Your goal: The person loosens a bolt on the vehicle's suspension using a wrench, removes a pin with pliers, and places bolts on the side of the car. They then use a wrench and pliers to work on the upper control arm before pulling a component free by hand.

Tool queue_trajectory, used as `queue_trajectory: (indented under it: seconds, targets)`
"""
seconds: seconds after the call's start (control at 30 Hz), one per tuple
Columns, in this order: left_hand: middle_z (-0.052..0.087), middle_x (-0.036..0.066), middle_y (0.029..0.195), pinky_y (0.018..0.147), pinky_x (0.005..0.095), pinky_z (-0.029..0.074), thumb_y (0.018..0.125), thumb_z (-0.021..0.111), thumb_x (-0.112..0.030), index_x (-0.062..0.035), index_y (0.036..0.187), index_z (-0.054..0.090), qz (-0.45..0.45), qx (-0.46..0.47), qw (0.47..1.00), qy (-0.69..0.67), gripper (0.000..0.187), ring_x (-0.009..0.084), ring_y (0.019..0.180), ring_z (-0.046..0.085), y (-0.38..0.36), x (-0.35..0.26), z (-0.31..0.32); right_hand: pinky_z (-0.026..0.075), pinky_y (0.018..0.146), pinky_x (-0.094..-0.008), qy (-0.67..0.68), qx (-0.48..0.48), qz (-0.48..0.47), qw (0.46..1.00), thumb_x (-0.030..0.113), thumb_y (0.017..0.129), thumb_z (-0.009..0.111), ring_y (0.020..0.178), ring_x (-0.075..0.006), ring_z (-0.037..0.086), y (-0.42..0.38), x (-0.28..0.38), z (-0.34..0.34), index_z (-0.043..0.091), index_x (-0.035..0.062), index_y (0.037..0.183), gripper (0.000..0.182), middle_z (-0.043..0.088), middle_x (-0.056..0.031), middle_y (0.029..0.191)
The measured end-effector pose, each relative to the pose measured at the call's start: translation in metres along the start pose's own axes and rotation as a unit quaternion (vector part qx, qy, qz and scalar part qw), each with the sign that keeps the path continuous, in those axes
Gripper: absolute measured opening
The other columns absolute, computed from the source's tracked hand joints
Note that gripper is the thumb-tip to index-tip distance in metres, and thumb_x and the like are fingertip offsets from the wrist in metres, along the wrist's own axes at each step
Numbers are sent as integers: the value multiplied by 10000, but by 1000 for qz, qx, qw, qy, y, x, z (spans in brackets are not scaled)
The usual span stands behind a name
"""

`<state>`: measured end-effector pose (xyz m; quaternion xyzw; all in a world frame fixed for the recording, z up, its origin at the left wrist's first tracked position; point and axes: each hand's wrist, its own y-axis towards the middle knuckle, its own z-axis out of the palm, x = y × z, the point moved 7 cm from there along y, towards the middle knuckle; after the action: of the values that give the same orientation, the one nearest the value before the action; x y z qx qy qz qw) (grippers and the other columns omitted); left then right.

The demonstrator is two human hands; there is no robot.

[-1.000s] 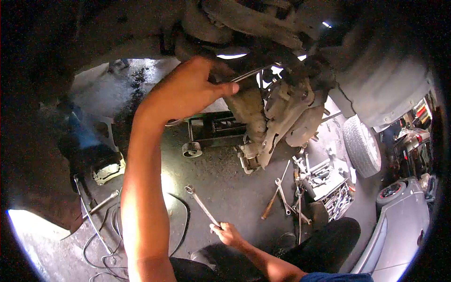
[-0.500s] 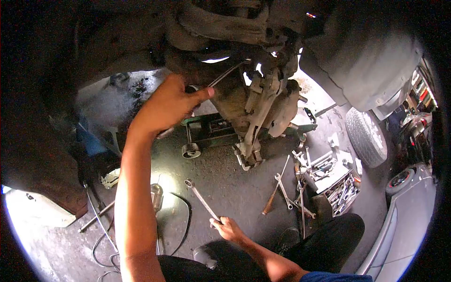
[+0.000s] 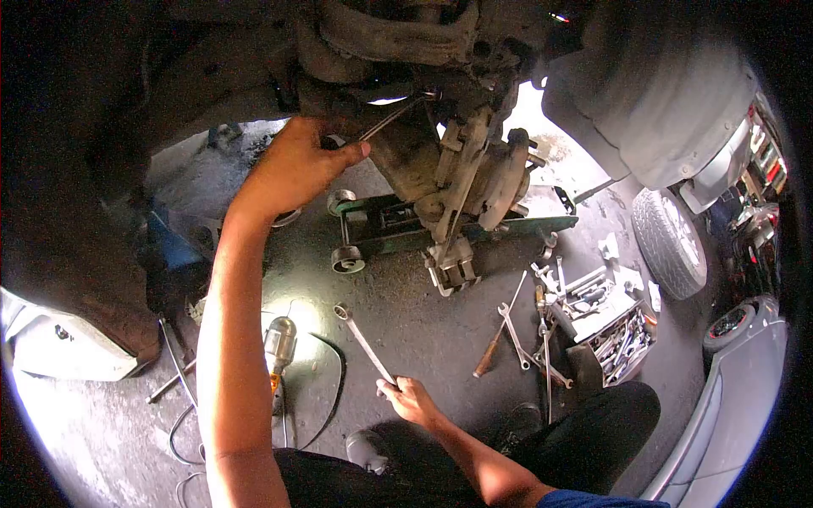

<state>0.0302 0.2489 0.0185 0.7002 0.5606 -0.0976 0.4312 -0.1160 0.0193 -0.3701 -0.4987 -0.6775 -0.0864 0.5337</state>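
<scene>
My left hand [image 3: 296, 165] is raised under the car, closed around a wrench [image 3: 391, 120]. The wrench's far end reaches the dark suspension parts [image 3: 461, 157]; whether it sits on a fastener there is too dark to tell. Low in front of my knees, my right hand [image 3: 412, 400] grips the lower end of a combination wrench [image 3: 366, 345]. Its ring end points up and away, touching nothing. Below the suspension stands a green floor jack [image 3: 385, 224] with small metal wheels.
A lit work lamp [image 3: 279, 340] with a looping cable lies on the floor at left. Several wrenches [image 3: 514, 334] and a wooden-handled tool [image 3: 488, 357] lie to the right, beside a toolbox [image 3: 622, 343] full of tools. Beyond are a loose wheel [image 3: 669, 243] and a grey car [image 3: 737, 406].
The view has shifted slightly, showing more of the lamp and jack. My left hand's wrench has moved a little up and left in view. Both hands keep their wrenches.
</scene>
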Motion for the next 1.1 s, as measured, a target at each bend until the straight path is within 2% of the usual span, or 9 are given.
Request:
queue_trajectory:
  seconds: [0.27, 0.37, 0.4, 0.5, 0.67, 0.73, 0.8, 0.87, 1.1]
  targets:
    - [578, 22, 671, 521, 305, 412, 869, 690, -333, -20, 963, 682, -113, 22, 988, -101, 328, 108, 561, 489, -8, -2, 10, 464, 632, -333, -12, 6, -16, 1000, 400, 978, 502, 657, -175, 592, -1, 6, -1, 684, 45, 905, 405, 615, -76, 700]
    - [635, 68, 742, 608, 343, 463, 879, 678, -318, 11, 1005, 669, -91, -40, 990, 98, 352, 157, 635, 555, -4, -6, 10, 495, 693, -402, 10, -7, 3, 1000, 442, 948, 536, 749, -317, 663, -3, 10, -2, 704, 58, 893, 423, 673, -180, 789]
    - [686, 131, 837, 716, 374, 485, 880, 677, -318, 29, 1040, 660, -119, 6, 990, 69, 382, 199, 727, 600, -4, -11, 12, 496, 694, -401, 9, -4, 3, 1000, 443, 948, 534, 752, -319, 663, -3, 10, -1, 705, 58, 894, 424, 674, -178, 792]
    - [695, 158, 865, 745, 377, 485, 882, 673, -307, 34, 1062, 654, -39, -37, 998, 38, 386, 196, 770, 599, -3, -18, 9, 496, 691, -401, 11, 3, -3, 1000, 443, 952, 527, 754, -323, 661, -4, 13, 0, 703, 59, 903, 425, 675, -174, 798]
    - [640, 305, 922, 818, 470, 480, 899, 625, -316, 73, 944, 642, -52, -42, 995, 79, 392, 398, 936, 615, -12, -19, 16, 487, 642, -385, 15, -15, -16, 1000, 436, 967, 509, 689, -275, 638, -3, 16, -1, 686, 67, 969, 409, 646, -136, 734]
    - [611, 359, 921, 863, 512, 469, 942, 543, -346, 83, 847, 641, -92, -5, 986, 136, 450, 480, 1000, 581, -21, -28, 19, 467, 592, -350, 125, -29, -14, 992, 440, 978, 497, 626, -209, 593, -4, 31, -1, 671, 78, 988, 402, 594, -87, 677]
    - [610, 363, 893, 855, 507, 473, 964, 496, -379, 91, 828, 637, -129, 49, 981, 138, 510, 486, 995, 583, -21, -43, 13, 413, 521, -275, 253, -4, -2, 967, 465, 998, 462, 553, -100, 495, -12, 55, -2, 636, 88, 989, 416, 488, 9, 621]
    - [659, 280, 813, 786, 474, 477, 1006, 398, -473, 110, 947, 601, -201, 149, 967, 50, 621, 421, 834, 660, -27, -42, 13, 397, 516, -260, 327, -3, -68, 943, 472, 1004, 446, 548, -87, 469, -11, 69, 3, 620, 83, 977, 427, 476, 22, 629]
    - [653, 305, 1034, 931, 411, 440, 988, 268, -615, 112, 1101, 604, -134, 154, 974, 95, 809, 345, 997, 624, -19, -29, -3, 434, 606, -278, 402, 59, -217, 887, 493, 1012, 400, 604, -124, 488, -15, 177, 19, 549, 15, 1004, 501, 457, -8, 656]
